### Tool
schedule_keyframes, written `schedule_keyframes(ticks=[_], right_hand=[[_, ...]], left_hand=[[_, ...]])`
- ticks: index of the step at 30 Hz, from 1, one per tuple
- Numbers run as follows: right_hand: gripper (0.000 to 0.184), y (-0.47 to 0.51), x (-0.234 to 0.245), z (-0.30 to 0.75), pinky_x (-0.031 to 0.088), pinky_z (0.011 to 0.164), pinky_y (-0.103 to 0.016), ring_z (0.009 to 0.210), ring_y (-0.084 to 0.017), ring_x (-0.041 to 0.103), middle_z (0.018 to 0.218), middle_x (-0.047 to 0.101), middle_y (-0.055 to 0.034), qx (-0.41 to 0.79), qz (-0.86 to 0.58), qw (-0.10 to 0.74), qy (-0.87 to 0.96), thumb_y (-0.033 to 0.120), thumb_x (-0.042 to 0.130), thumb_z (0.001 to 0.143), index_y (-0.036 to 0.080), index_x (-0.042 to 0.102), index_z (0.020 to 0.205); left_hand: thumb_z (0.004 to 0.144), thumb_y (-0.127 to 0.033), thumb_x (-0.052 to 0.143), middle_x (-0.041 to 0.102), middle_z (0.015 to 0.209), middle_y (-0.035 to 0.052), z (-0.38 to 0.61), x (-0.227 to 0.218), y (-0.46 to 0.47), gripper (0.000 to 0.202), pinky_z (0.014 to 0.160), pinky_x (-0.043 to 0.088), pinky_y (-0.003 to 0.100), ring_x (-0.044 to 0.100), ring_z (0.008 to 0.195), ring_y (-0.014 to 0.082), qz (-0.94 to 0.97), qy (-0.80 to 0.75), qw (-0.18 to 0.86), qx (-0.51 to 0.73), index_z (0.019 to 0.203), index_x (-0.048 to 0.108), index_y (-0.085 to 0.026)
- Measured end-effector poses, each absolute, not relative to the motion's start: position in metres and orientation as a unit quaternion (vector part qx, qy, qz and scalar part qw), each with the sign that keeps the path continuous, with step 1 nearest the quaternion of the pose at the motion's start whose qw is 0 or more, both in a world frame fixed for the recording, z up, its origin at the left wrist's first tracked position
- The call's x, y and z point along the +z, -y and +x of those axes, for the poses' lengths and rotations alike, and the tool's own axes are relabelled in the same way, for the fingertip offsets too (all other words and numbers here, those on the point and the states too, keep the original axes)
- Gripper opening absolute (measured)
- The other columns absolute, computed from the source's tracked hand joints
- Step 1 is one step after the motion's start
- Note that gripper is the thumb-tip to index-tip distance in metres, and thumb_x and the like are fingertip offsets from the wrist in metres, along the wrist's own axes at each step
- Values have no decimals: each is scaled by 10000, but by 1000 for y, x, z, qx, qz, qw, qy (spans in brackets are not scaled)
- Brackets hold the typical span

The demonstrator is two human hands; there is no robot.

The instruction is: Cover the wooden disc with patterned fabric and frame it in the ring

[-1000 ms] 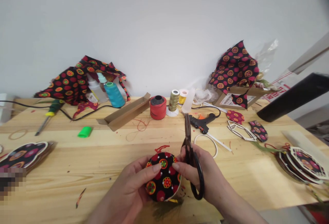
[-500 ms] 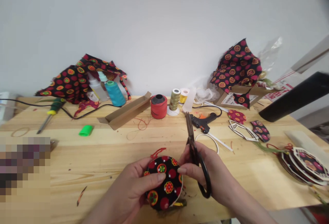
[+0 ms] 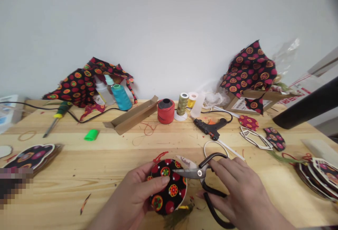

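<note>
— What's changed from where I sit?

— A second ago I saw the scissors (image 3: 204, 173) standing upright, blades pointing away toward the glue gun (image 3: 210, 128). Now they've swung down flat, blades pointing left, tips lying across the top of the fabric-covered disc (image 3: 167, 187).

— And the right hand (image 3: 237, 191)?

— It's turned palm-down over the black handles, fingers curled through and around the loops, gripping the scissors. Earlier it sat more on edge with the handles hanging below it.

— The left hand (image 3: 137, 196)?

— Much as before: closed around the disc, thumb pressed on its patterned face, fingers behind. The disc is held just above the near edge of the wooden table (image 3: 111, 159), in about the same spot, with the scrap of red thread (image 3: 160, 156) just beyond it.

— Blades open or shut?

— I see them slightly parted near the pivot, but I can't tell whether they bite into the cloth.

— Anything else shifted?

— The white ring (image 3: 216, 148) behind the scissors now shows clear of the hand.
</note>
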State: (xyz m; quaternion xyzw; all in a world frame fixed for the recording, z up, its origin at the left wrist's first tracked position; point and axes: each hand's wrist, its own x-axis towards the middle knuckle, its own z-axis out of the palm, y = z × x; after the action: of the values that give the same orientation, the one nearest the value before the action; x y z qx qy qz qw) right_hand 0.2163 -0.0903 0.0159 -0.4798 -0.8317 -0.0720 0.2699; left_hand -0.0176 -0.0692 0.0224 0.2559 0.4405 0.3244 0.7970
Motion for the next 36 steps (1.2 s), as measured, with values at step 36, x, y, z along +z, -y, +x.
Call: schedule_keyframes(ticks=[36], right_hand=[[341,86,22,225,354,562,-322,551,-170,529,646,626,-54,-131,-408,231,873,383,485,948,103,637,827]], left_hand=[[752,-212,745,724,779,74,-16,27,70,286,570,532,256,637,655,168,254,-449,795,318,1028,726,-142]])
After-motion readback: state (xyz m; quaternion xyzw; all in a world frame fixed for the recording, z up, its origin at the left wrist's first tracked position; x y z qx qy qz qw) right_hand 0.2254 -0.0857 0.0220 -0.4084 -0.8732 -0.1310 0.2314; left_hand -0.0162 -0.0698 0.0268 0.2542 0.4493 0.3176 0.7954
